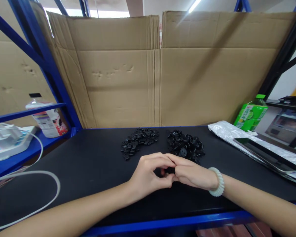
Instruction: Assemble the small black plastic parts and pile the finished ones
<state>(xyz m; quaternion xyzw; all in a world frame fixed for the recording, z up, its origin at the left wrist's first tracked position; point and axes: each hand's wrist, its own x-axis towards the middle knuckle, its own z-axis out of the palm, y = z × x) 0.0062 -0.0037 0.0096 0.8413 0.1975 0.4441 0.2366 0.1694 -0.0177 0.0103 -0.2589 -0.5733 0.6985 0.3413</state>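
Observation:
My left hand (pixel 150 172) and my right hand (pixel 191 173) meet over the black table top (pixel 88 164), fingertips pinched together on a small black plastic part (pixel 168 170) that shows only partly between them. Just behind the hands lie two heaps of small black plastic parts: a left pile (pixel 138 141) of small pieces and a right pile (pixel 185 146) of rounder disc-like pieces. The right hand is nearest the right pile. A pale coiled band (pixel 218 181) sits on my right wrist.
A cardboard wall (pixel 160 72) closes the back. At right lie a phone (pixel 266 154) on silver wrapping and a green bottle (pixel 250 115). At left are a white cable (pixel 46 177), a white bottle (pixel 48 118) and blue shelf frames (pixel 51 69).

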